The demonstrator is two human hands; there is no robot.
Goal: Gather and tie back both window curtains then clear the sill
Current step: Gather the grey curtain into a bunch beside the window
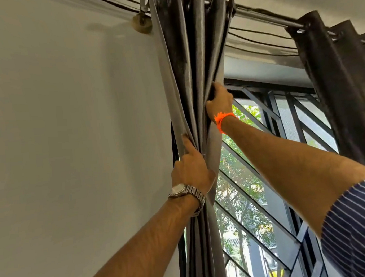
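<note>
Below the rod [261, 16], at its left end, the left curtain [185, 72] hung gathered, vertical; my right hand [219, 100] curled fingers round its inner edge above, my left hand [190, 172] clenched the bundle below.

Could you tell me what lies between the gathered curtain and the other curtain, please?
The head view shows the window's metal grille, trees behind it, and the right forearm reaching to the gathered curtain.
</note>
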